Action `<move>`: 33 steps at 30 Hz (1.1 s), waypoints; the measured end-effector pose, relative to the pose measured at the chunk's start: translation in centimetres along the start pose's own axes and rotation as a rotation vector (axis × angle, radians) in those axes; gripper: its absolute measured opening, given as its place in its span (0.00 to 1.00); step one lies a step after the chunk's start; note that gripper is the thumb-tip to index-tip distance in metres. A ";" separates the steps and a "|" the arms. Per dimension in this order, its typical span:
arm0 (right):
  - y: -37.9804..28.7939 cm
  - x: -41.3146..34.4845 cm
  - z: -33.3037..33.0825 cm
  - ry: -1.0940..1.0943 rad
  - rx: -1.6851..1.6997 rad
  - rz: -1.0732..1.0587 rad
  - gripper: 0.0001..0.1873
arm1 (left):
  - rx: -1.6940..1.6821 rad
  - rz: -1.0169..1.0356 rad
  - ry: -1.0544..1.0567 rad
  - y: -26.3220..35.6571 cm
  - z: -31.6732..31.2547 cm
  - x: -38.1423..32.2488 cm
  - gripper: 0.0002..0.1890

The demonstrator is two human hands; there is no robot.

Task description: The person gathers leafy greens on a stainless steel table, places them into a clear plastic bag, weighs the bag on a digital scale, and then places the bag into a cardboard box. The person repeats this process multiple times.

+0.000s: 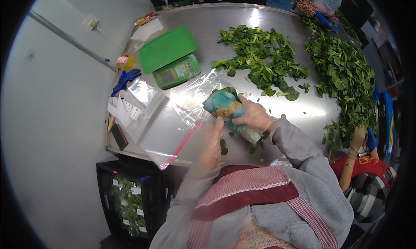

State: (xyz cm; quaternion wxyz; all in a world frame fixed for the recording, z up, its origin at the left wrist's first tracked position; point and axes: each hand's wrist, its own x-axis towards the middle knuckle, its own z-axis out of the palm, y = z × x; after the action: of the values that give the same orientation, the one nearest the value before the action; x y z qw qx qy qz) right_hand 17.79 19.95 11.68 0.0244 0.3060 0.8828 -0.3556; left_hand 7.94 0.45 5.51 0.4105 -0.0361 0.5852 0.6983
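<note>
A teal wrap point(224, 104) with a gold pattern, cloth or sheet I cannot tell, is bunched above the metal table. Dark green leaves point(230, 91) show at its far end. My right hand point(255, 115), in a clear glove, grips the wrap from the right, thumb across it. Motion blurs my left hand point(212, 140); its fingertips are at the wrap's lower edge, and whether they hold anything is unclear. Left of that hand lies a clear plastic bag point(169, 132) with a pink closure strip.
A green scale point(177, 68) stands at the left, near tape rolls point(126, 61) and a phone point(119, 136). Loose leafy greens point(256, 50) lie ahead; a larger heap point(344, 67) lines the right side. Two co-workers' hands are there. Below left, a black crate point(104, 197) holds bagged greens.
</note>
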 end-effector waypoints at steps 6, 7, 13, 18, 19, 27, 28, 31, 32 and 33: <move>-0.8 1.6 -0.1 -0.054 -0.145 0.022 0.50 | 0.358 0.347 -0.002 -1.9 -1.5 5.2 0.16; -0.9 1.8 0.1 -0.060 -0.203 0.034 0.50 | 0.505 0.417 -0.005 -2.1 -2.0 5.4 0.12; 0.4 4.5 1.9 0.079 -0.207 -0.047 0.54 | 1.062 1.040 -0.091 0.0 1.9 4.9 0.07; -0.5 3.3 -7.1 0.380 0.248 0.014 0.51 | 1.054 1.171 -0.381 5.3 6.8 5.3 0.05; -1.0 2.2 -9.0 0.465 0.346 -0.021 0.50 | 1.003 1.254 -0.342 6.7 7.8 5.0 0.05; -1.2 -7.4 -11.0 0.669 0.529 -0.094 0.43 | 0.615 1.142 -0.516 6.3 11.5 3.9 0.12; 1.2 -7.4 -8.5 0.580 0.576 0.000 0.44 | 0.598 0.961 -0.568 4.7 10.8 3.3 0.14; 2.1 -7.4 -3.2 0.401 0.628 0.153 0.49 | 0.518 0.508 -0.584 -1.0 6.3 4.6 0.20; 4.0 -6.4 -1.3 0.369 0.680 0.144 0.49 | 0.591 0.447 -0.620 -2.2 4.5 5.5 0.20; 5.5 -5.1 0.1 0.326 0.741 0.133 0.50 | 0.670 0.382 -0.646 -3.2 2.7 5.6 0.20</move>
State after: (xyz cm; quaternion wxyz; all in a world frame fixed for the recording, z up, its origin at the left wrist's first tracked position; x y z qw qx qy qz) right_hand 25.03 20.28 9.52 -0.2047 0.4029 0.6655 -0.5940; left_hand 7.44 5.66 0.87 0.4247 0.4232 0.6165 0.5103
